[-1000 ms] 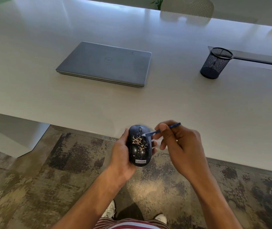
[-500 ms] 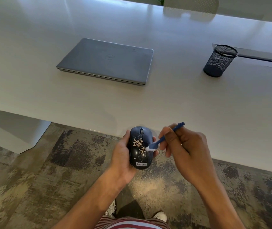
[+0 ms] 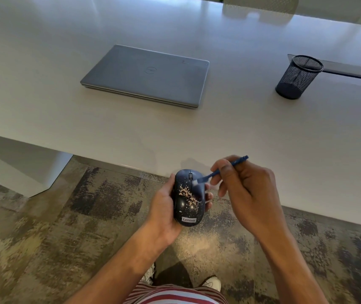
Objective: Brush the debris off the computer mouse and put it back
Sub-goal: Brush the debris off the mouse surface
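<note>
The left hand (image 3: 164,207) cups the mouse (image 3: 189,197) just off the worktop (image 3: 65,73) edge, above the carpet (image 3: 43,238); debris (image 3: 186,194) speckles it; the right hand (image 3: 247,194) pinches a brush (image 3: 221,168), bristles touching the mouse's front; laptop (image 3: 146,75) and cup (image 3: 298,76) sit well apart, bare worktop between.

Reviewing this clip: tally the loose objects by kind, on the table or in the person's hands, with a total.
Laptop, closed, on the table: 1
Mesh cup on the table: 1
Mouse, speckled with debris, in the left hand: 1
Brush, in the right hand: 1
Total: 4
</note>
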